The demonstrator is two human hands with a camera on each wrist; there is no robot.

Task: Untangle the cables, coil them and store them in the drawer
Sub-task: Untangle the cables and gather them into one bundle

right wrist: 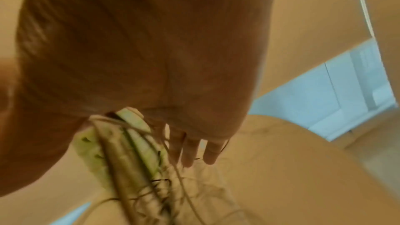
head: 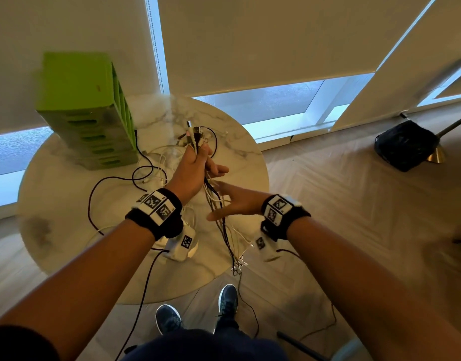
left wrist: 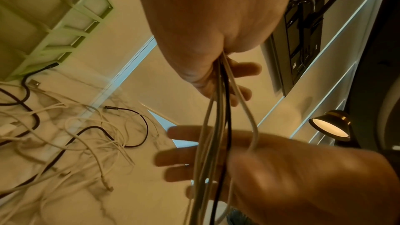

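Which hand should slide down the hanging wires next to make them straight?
The right hand: it is open, fingers straight, right beside the hanging cables. The left hand already grips their top ends, so it should probably just hold.

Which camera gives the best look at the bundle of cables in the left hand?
Left wrist: the cable bundle hangs sharp from the left hand's grip. The head view shows it small, plugs sticking up. The right wrist view shows only blurred strands.

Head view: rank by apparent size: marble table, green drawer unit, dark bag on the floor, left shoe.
Largest to smallest, as they look:
1. marble table
2. green drawer unit
3. dark bag
4. left shoe
The bag lies farther from the camera, so its true size against the drawer unit is unsure.
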